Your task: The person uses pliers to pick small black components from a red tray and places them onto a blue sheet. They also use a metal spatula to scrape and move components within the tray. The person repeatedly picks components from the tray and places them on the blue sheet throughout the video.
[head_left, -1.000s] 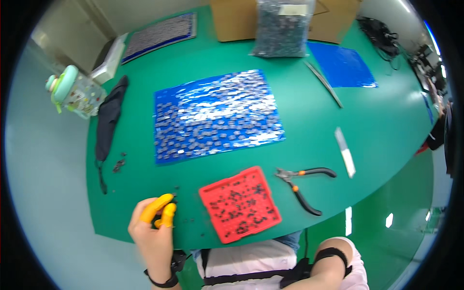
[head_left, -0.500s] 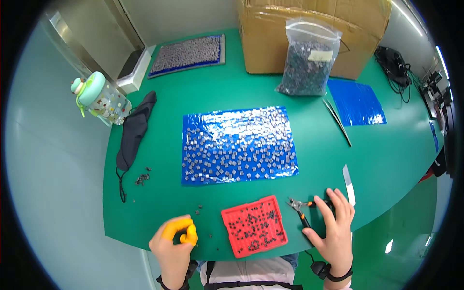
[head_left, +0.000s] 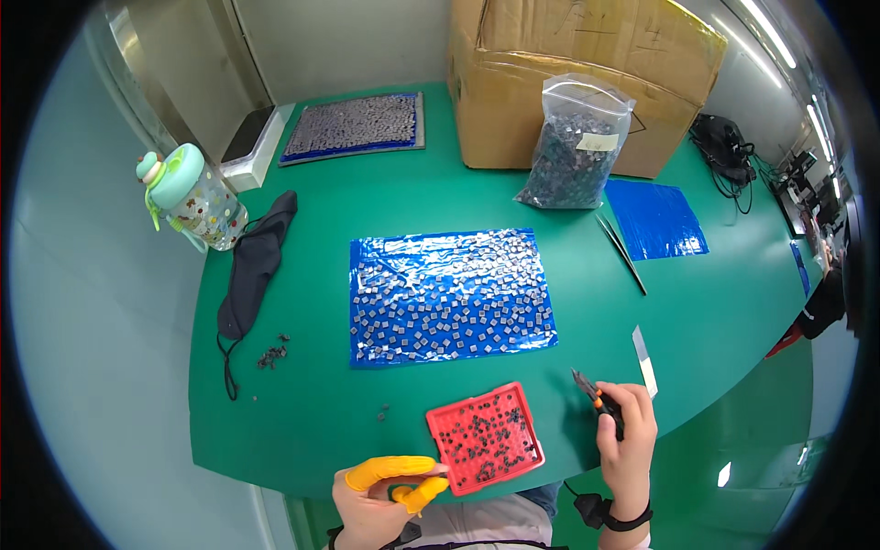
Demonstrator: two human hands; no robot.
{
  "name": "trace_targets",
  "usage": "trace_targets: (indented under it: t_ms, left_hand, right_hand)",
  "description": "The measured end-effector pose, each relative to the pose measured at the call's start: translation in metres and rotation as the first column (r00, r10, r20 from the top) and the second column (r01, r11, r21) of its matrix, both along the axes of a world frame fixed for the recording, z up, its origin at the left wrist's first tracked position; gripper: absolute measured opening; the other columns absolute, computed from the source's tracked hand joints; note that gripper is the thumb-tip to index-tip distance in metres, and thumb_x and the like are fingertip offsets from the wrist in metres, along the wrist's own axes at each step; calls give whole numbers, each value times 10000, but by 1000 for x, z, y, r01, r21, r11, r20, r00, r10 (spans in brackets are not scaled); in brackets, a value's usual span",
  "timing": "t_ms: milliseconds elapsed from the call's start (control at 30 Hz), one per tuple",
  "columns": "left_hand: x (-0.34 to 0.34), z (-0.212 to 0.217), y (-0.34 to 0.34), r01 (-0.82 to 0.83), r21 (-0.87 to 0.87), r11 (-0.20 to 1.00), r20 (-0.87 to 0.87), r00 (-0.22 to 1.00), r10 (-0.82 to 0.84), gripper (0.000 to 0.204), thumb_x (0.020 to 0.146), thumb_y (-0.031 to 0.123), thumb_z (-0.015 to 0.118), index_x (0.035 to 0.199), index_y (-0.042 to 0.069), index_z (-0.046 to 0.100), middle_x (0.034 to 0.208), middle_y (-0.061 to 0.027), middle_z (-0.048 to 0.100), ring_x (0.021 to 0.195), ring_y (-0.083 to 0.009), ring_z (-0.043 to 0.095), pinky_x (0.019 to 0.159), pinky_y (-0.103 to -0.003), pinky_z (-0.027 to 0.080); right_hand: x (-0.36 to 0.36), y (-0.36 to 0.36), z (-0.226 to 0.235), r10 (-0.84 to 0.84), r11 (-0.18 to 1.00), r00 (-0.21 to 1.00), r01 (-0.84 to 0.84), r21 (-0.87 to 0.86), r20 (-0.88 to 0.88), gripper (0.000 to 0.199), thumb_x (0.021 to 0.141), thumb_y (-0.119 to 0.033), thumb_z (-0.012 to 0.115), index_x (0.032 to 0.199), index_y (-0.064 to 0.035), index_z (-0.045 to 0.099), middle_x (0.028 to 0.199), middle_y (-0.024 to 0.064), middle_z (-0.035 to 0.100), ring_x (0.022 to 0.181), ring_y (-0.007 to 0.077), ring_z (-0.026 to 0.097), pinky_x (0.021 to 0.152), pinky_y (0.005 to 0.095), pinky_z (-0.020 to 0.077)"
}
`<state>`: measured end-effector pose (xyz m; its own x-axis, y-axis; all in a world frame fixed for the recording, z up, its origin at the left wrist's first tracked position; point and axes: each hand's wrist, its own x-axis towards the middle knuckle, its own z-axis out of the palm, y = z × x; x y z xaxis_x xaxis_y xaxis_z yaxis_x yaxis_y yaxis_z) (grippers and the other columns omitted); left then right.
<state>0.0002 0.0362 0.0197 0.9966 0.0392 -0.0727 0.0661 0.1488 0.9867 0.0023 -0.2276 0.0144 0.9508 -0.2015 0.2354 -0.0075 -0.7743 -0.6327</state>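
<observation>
Red tray (head_left: pixel 484 437) sat between both hands: left hand (head_left: pixel 383 486) pinched its 8 o'clock corner, right hand (head_left: pixel 625 438) at 3 o'clock gripped pliers (head_left: pixel 591 394) pointing to 11 o'clock.

A big brown cardboard box (head_left: pixel 587 78) sat at the far edge of the green table. Leaning against its front was a clear plastic bag (head_left: pixel 576 147) of small dark parts, with what looked like a pale label (head_left: pixel 598 142) on it
</observation>
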Motion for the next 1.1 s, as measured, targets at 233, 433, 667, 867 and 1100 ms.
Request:
trace_targets:
  t_ms: [233,433,667,867,1100]
  left_hand:
    - [12,-9,-4,138,-228,964,203,975,-91,331,738,-145,734,1035,-53,619,936,-176,708,871,-223,705,751,-307,598]
    - [-2,-19,-4,14,-278,961,141,990,26,331,756,-114,729,1052,-38,602,895,-141,694,779,-171,678,698,-276,559]
    - [-4,-23,1,170,-299,939,237,966,-100,406,719,-165,734,1080,-71,575,951,-214,691,915,-302,699,784,-374,610]
    - [-7,-22,-4,138,-308,941,198,977,-79,386,713,-179,728,1058,-83,585,939,-224,688,902,-325,700,774,-399,615]
    - [2,-8,-9,122,-276,953,231,971,-57,340,723,-171,725,1027,-87,599,903,-216,693,887,-310,703,776,-385,615]
  right_hand:
    - [-14,46,21,410,908,902,-418,37,133,475,640,-244,777,1077,-86,675,979,101,548,887,244,537,720,338,455]
    - [-16,63,23,410,911,903,-412,-14,126,476,610,-263,776,1058,-128,691,998,77,555,901,248,510,788,368,422]
    - [-20,64,21,380,925,918,-376,-49,111,484,604,-259,763,1061,-120,686,1012,88,536,912,265,500,793,377,418]
    - [-18,62,16,423,906,897,-419,-58,130,505,582,-212,753,1072,-109,686,1019,79,576,911,262,513,788,375,431]
    - [-11,59,14,463,885,869,-466,-24,173,506,557,-152,735,1055,-69,699,945,54,658,808,238,555,707,342,451]
